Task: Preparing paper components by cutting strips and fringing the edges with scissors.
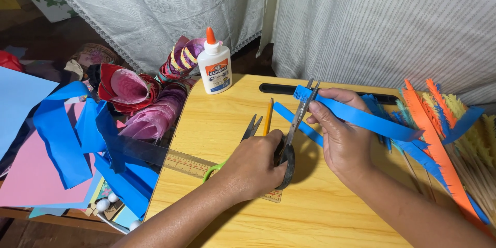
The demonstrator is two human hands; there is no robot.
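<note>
The left hand (pixel 257 165) is gripping the black handles of a pair of scissors (pixel 295 124), fingers curled tight through the loops, blades angling up toward the end of a blue paper strip (pixel 356 116). The right hand (pixel 338 134) is holding that strip — pinched between thumb and fingers — so it is stretching across the yellow wooden table (pixel 310 217) toward a pile of fringed paper strips (pixel 444 134) at the right. A second pair of scissors (pixel 243 139) with a green handle is lying beside the left hand, over a clear ruler (pixel 170 159). A pencil (pixel 268 116) is resting just beyond, and a white glue bottle (pixel 214 70) is standing upright near the far edge.
</note>
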